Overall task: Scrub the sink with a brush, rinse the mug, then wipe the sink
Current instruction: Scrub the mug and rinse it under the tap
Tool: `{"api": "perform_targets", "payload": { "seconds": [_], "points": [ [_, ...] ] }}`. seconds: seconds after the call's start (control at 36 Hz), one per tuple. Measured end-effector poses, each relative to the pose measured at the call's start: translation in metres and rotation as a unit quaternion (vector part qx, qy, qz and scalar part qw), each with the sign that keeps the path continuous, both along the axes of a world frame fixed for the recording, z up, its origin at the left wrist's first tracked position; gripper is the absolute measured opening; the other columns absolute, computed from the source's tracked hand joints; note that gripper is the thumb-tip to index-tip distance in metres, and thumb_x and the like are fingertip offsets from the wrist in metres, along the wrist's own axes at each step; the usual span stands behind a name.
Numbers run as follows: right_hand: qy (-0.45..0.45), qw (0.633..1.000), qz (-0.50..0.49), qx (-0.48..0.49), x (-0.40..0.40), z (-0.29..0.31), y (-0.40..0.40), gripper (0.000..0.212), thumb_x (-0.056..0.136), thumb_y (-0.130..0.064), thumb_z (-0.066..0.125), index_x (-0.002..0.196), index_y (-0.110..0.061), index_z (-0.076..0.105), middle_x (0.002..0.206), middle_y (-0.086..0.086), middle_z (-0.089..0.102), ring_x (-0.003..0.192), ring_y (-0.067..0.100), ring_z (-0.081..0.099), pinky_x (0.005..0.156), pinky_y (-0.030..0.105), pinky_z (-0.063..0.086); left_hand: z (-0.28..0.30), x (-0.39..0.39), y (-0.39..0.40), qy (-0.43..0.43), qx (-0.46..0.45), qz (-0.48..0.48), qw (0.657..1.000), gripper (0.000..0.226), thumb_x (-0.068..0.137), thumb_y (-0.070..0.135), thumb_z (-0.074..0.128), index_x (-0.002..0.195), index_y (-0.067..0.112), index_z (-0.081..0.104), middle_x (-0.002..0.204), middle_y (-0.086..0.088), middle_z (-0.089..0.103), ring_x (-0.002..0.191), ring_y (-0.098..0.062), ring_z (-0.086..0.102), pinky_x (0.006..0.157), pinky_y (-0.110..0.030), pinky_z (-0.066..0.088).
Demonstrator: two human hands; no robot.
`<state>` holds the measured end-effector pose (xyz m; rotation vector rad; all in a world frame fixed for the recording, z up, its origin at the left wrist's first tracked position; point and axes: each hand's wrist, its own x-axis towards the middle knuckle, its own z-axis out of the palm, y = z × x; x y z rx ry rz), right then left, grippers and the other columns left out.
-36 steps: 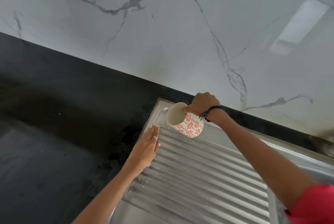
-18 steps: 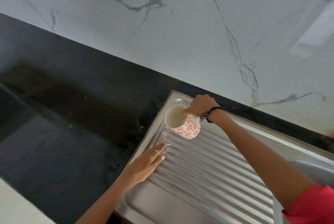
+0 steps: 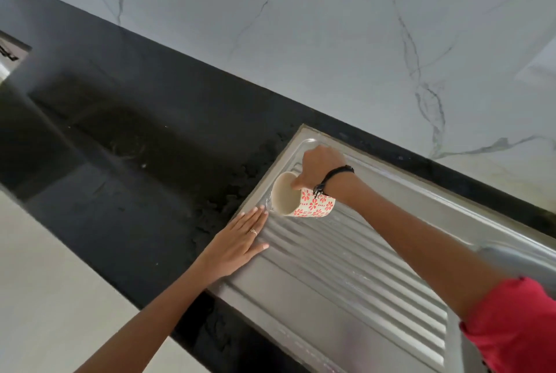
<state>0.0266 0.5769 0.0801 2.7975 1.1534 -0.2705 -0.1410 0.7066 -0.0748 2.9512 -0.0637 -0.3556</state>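
A cream mug (image 3: 313,204) with red flower prints is tipped on its side over the far left corner of the ribbed steel drainboard (image 3: 346,276), mouth facing left. My right hand (image 3: 320,166) grips it by the handle from above, thumb near the rim. My left hand (image 3: 240,240) lies flat with straight fingers on the drainboard's left edge, just below the mug's mouth. The sink basin (image 3: 517,261) shows only as a rim at the right, behind my right arm. No brush is in view.
Black stone countertop (image 3: 135,162) stretches left of the drainboard. A white marble backsplash (image 3: 331,41) rises behind it. Pale floor (image 3: 45,297) shows at the lower left below the counter's front edge.
The mug has come lower and tipped further over the drainboard's corner. My left hand has slid up along the left edge toward the mug. The view has shifted.
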Motion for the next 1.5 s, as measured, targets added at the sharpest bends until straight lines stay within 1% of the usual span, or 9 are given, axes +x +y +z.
{"api": "perform_targets", "payload": {
  "seconds": [0.08,0.19,0.33,0.47,0.61,0.75,0.83,1.19,1.5],
  "points": [
    [0.016,1.0,0.008,0.001,-0.01,-0.002,0.0,0.047,0.082,-0.052,0.061,0.097,-0.008,0.061,0.084,0.004,0.058,0.088,0.024,0.06,0.071,0.028,0.044,0.002,-0.011,-0.002,-0.023,-0.095,-0.004,0.995,0.085,0.083,0.069,-0.002,0.149,0.017,0.006,0.154,0.007,0.003,0.141,-0.003,-0.003,0.11,-0.012,-0.013],
    [0.052,0.999,-0.005,0.012,-0.016,-0.002,-0.002,0.05,0.081,-0.054,0.06,0.062,-0.01,0.045,0.058,-0.002,0.042,0.062,0.016,0.05,0.061,0.026,0.041,0.024,-0.038,-0.005,-0.023,-0.224,0.069,0.972,0.083,0.081,0.07,0.012,0.149,0.023,0.02,0.15,0.017,0.019,0.137,0.01,0.012,0.108,-0.004,0.003],
    [0.069,0.997,-0.002,0.024,-0.032,0.003,0.001,0.044,0.082,-0.049,0.06,0.066,-0.011,0.047,0.058,-0.001,0.042,0.067,0.018,0.051,0.062,0.027,0.039,0.018,-0.075,0.013,-0.015,-0.048,0.078,0.996,0.073,0.088,0.058,-0.006,0.147,0.017,0.005,0.154,0.006,0.003,0.143,-0.007,0.0,0.114,-0.021,-0.007],
    [0.036,0.998,0.036,0.02,-0.057,0.002,0.008,0.033,0.083,-0.045,0.061,0.085,-0.012,0.055,0.075,0.004,0.05,0.08,0.022,0.057,0.068,0.029,0.044,0.005,-0.097,0.011,0.044,0.084,0.057,0.994,0.074,0.101,0.043,-0.003,0.132,-0.001,0.049,0.146,-0.021,0.035,0.134,-0.035,0.036,0.114,-0.044,0.011],
    [0.024,0.998,0.06,-0.001,-0.075,-0.003,0.008,0.04,0.082,-0.045,0.062,0.099,-0.008,0.064,0.083,0.005,0.055,0.086,0.023,0.059,0.067,0.028,0.042,0.005,-0.09,-0.012,0.047,0.091,0.061,0.993,0.071,0.1,0.05,0.006,0.139,0.001,0.04,0.143,-0.013,0.044,0.134,-0.023,0.036,0.109,-0.04,0.028],
    [0.057,0.997,0.053,0.015,-0.082,-0.001,0.0,0.04,0.08,-0.047,0.064,0.091,-0.009,0.06,0.078,0.003,0.052,0.089,0.024,0.062,0.068,0.029,0.046,0.011,-0.094,-0.022,0.015,-0.061,-0.001,0.998,0.067,0.092,0.055,0.002,0.149,0.019,-0.002,0.151,0.011,-0.009,0.139,-0.002,-0.016,0.115,-0.024,-0.007],
    [0.066,0.996,0.048,0.022,-0.083,0.005,-0.006,0.041,0.081,-0.049,0.062,0.088,-0.009,0.059,0.078,0.004,0.052,0.085,0.023,0.061,0.067,0.028,0.045,0.023,-0.101,-0.024,0.03,-0.203,0.103,0.973,0.073,0.082,0.065,0.008,0.146,0.031,-0.005,0.149,0.023,-0.011,0.134,0.01,-0.016,0.111,-0.014,-0.008],
    [0.002,0.996,0.087,0.004,-0.112,0.001,-0.017,0.028,0.085,-0.035,0.061,0.098,-0.01,0.063,0.097,0.005,0.064,0.093,0.022,0.061,0.066,0.027,0.041,0.004,-0.117,-0.01,0.027,-0.01,0.084,0.996,0.095,0.07,0.072,-0.028,0.142,0.011,-0.017,0.157,-0.008,-0.01,0.138,-0.014,-0.021,0.11,-0.025,-0.014],
    [0.045,0.996,0.061,-0.035,-0.114,0.012,-0.073,0.034,0.081,-0.045,0.064,0.084,-0.011,0.058,0.073,-0.001,0.047,0.083,0.021,0.057,0.064,0.028,0.042,0.01,-0.089,-0.094,0.069,-0.095,-0.072,0.99,0.06,0.102,0.04,0.02,0.151,0.015,-0.004,0.158,0.003,-0.008,0.143,-0.004,-0.013,0.111,-0.018,-0.014]
  ]
}}
